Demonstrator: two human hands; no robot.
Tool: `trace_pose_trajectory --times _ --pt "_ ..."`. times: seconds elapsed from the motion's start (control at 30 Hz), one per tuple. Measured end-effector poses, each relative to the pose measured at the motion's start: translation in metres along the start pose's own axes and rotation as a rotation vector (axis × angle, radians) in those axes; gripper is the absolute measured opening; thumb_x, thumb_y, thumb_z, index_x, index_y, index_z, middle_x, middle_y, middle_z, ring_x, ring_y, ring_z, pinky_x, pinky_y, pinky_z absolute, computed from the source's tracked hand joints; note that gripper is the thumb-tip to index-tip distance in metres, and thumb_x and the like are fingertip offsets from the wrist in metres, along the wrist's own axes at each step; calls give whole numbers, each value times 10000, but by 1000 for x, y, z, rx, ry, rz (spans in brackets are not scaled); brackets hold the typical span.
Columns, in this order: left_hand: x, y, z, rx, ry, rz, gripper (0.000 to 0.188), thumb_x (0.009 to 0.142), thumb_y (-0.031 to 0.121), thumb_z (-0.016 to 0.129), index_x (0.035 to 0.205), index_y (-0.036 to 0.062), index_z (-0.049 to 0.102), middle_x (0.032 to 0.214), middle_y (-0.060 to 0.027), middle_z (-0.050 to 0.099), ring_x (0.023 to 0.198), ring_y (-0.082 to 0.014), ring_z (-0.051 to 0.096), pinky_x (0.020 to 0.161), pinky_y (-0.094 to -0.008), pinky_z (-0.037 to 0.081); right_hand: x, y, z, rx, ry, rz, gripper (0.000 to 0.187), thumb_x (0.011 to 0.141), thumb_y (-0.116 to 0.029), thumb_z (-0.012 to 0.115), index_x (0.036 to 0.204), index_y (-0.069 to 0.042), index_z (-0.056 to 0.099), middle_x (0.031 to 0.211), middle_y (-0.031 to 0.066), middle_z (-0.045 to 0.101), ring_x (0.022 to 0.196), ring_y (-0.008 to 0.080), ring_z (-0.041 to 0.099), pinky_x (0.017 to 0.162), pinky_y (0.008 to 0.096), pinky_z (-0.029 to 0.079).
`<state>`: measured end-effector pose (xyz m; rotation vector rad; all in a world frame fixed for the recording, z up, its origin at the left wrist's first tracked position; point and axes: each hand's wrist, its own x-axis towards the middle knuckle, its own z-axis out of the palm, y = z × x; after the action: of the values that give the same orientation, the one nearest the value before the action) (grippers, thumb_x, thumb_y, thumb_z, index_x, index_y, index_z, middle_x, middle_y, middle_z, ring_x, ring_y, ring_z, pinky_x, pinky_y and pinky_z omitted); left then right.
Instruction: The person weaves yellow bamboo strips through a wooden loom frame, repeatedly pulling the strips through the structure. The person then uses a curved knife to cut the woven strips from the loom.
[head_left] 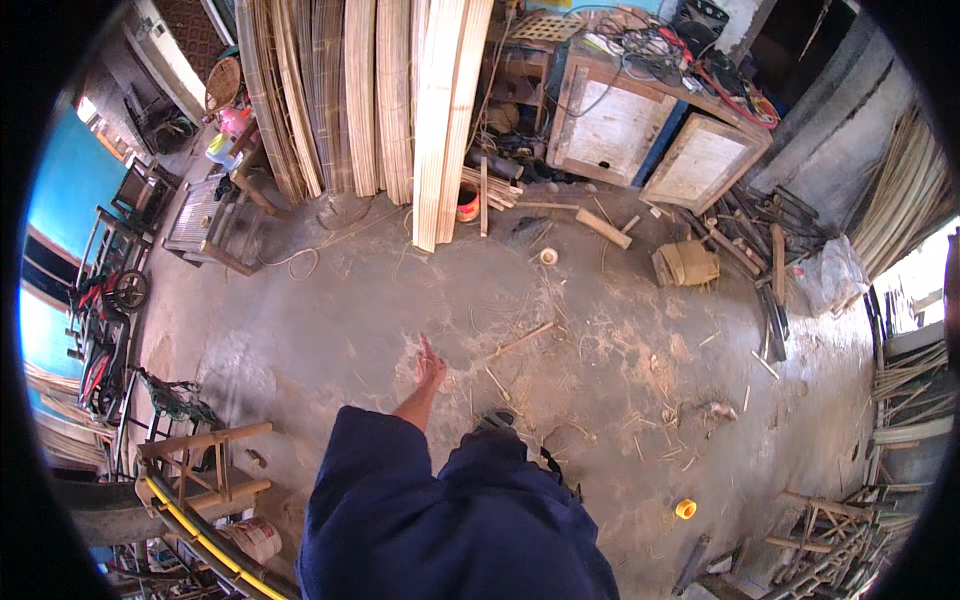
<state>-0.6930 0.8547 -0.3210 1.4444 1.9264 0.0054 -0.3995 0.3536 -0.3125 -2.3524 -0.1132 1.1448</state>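
My left hand (430, 368) reaches out from a dark blue sleeve (375, 450) over the concrete floor. Its fingers are stretched out and apart, and nothing is in them. Closest to it on the floor are a thin wooden stick (522, 341) and scattered slivers. A dark sandal (495, 420) shows just beyond my clothing. My right hand is out of sight. Ahead, tall bundles of pale bamboo strips (440, 130) lean upright, well away from the hand.
A wooden cabinet (610, 120) with tangled cables on top stands at the back right. A mallet (603, 228), a tan bundle (686, 263) and a yellow tape roll (685, 509) lie on the floor. At left are a low bamboo bench (205, 215) and a wooden frame (205, 465).
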Motion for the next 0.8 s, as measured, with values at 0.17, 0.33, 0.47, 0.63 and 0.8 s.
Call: trace_pose_trajectory --times 0.17,0.33,0.47,0.63,0.8 --pt "55 -21 -29 -15 84 174 911 844 229 586 1507 141 -32 1116 -295 596 929 -397 630 783 -475 504 22 -74 12 -78 -12 -73 284 906 -229 524 1019 -7 662 787 123 666 678 189 629 606 334 516" --pt "49 85 -102 -169 128 247 912 854 252 591 1508 156 -37 1113 -244 627 814 -357 659 660 -438 522 36 -122 21 235 11 -83 336 903 -276 520 1077 -17 647 818 125 663 644 190 622 559 315 522" --pt "96 89 -95 -199 279 437 923 823 250 578 1503 137 -36 1006 -328 597 756 -453 617 653 -534 468 53 -149 19 207 -79 -158 312 902 -266 549 1060 -13 641 780 114 645 608 191 612 524 308 518" --pt "120 156 -117 -246 253 397 907 842 272 574 1499 105 -28 922 -284 634 775 -451 624 685 -528 483 89 -181 26 73 -133 -130 301 900 -256 559 1049 -8 640 761 107 635 598 191 609 514 304 515" --pt "143 208 -146 -334 316 444 978 809 186 643 1498 83 -44 1118 -282 582 866 -428 621 733 -450 509 157 -198 42 78 -157 -103 302 899 -254 559 1047 -3 638 751 102 629 595 190 608 508 298 511"
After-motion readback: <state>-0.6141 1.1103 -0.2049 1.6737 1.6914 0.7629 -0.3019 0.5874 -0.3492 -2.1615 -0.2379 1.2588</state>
